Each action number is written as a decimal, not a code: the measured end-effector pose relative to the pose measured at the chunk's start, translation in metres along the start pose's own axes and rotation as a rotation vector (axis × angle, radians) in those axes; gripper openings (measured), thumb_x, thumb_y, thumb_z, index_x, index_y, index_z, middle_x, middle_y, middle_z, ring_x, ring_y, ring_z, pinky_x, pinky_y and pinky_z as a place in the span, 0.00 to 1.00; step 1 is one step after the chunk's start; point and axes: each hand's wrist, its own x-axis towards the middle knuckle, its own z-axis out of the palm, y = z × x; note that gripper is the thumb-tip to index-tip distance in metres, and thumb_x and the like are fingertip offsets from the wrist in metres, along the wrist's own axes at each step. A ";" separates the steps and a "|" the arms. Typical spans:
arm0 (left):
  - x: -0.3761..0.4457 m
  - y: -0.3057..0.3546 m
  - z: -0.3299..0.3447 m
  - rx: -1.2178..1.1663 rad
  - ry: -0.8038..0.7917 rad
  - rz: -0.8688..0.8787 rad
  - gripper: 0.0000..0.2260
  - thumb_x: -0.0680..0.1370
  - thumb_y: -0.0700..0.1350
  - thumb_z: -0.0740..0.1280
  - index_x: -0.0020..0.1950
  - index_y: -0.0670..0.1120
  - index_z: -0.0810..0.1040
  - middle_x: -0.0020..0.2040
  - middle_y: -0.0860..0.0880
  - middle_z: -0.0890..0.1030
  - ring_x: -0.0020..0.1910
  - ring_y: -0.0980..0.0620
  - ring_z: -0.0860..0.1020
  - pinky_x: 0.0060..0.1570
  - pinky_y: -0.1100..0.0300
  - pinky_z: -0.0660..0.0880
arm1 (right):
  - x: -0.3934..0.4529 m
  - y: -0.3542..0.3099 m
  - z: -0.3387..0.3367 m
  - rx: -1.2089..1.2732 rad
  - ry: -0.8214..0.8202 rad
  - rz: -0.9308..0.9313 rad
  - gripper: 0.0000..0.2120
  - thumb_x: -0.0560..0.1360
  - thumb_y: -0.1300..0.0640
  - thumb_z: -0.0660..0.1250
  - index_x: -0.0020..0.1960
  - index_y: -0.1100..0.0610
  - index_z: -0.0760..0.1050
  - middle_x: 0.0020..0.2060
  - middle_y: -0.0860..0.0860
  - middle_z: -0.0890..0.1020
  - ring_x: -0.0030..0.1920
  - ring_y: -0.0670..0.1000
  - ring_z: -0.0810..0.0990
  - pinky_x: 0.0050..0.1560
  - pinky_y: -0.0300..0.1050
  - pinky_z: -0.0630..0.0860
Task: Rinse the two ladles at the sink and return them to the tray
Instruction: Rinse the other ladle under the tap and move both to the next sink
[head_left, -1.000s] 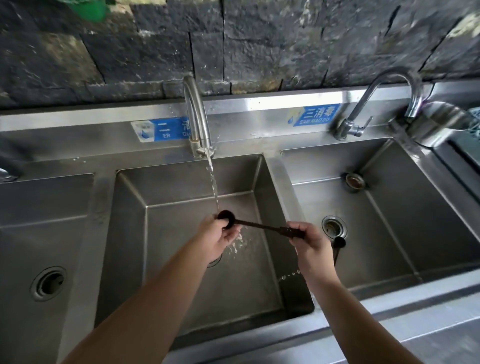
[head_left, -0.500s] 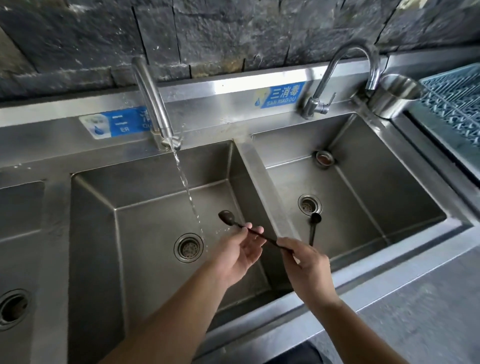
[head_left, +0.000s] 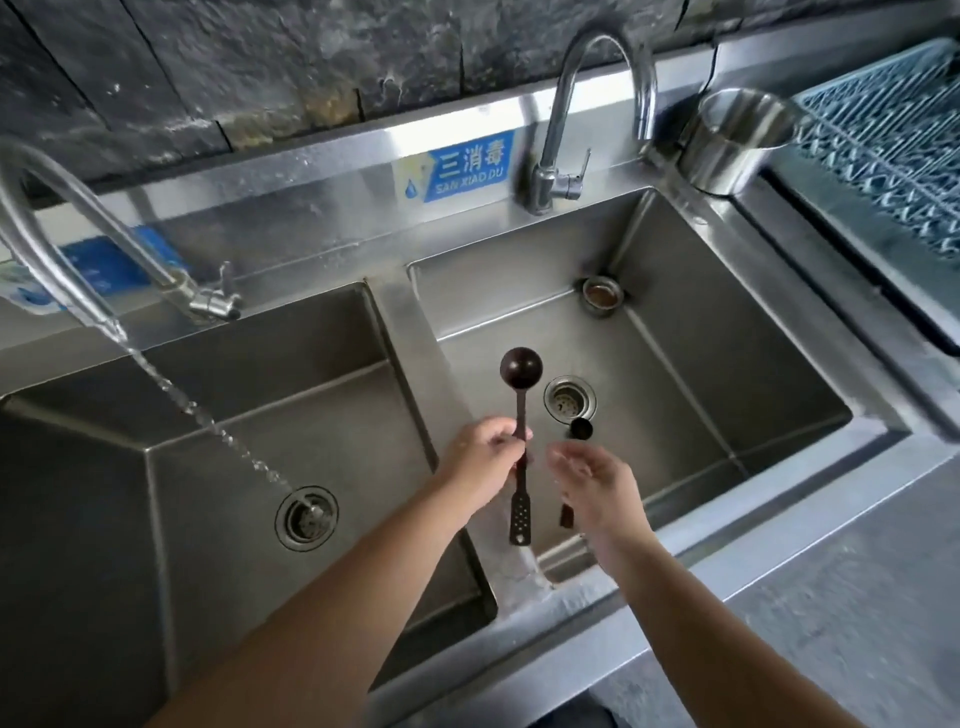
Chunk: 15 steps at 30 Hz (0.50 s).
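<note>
My left hand (head_left: 485, 457) grips the stem of a dark ladle (head_left: 520, 371), holding it bowl-up over the divider between the two steel basins; its perforated handle end hangs below my fist. My right hand (head_left: 597, 480) is just to the right, fingers apart, holding nothing. A second, smaller dark ladle (head_left: 581, 428) lies in the right basin (head_left: 727, 332) beside its drain, partly hidden behind my right hand. A blue grid tray (head_left: 893, 130) sits at the far right on the counter.
The left tap (head_left: 67, 260) runs, its stream falling into the left basin's drain (head_left: 306, 517). A second curved tap (head_left: 587, 109) stands behind the right basin, with a steel cup (head_left: 737, 140) next to it. A strainer cup (head_left: 602, 293) lies in the right basin's back corner.
The ladle left the water stream and swung right over the divider, now upright. My right hand let go of its handle and opened; my left hand took hold of the stem.
</note>
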 end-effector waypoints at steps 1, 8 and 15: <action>0.012 0.003 0.012 0.024 -0.001 -0.001 0.11 0.77 0.41 0.65 0.41 0.55 0.80 0.34 0.56 0.84 0.34 0.54 0.80 0.26 0.68 0.69 | 0.015 0.002 -0.010 0.017 -0.018 0.016 0.04 0.77 0.53 0.70 0.46 0.46 0.83 0.42 0.45 0.86 0.45 0.46 0.83 0.49 0.48 0.80; 0.106 -0.018 0.091 0.248 -0.098 -0.090 0.06 0.78 0.38 0.65 0.44 0.44 0.81 0.36 0.46 0.82 0.34 0.46 0.79 0.34 0.58 0.76 | 0.121 0.038 -0.038 -0.247 -0.032 0.121 0.05 0.71 0.54 0.70 0.38 0.48 0.83 0.31 0.45 0.83 0.31 0.46 0.78 0.28 0.38 0.69; 0.179 -0.092 0.125 0.321 -0.109 -0.340 0.10 0.78 0.37 0.62 0.50 0.40 0.84 0.44 0.35 0.84 0.40 0.43 0.80 0.39 0.53 0.74 | 0.213 0.110 -0.010 -0.434 -0.231 0.279 0.06 0.74 0.55 0.70 0.39 0.54 0.83 0.32 0.47 0.80 0.36 0.48 0.79 0.30 0.35 0.69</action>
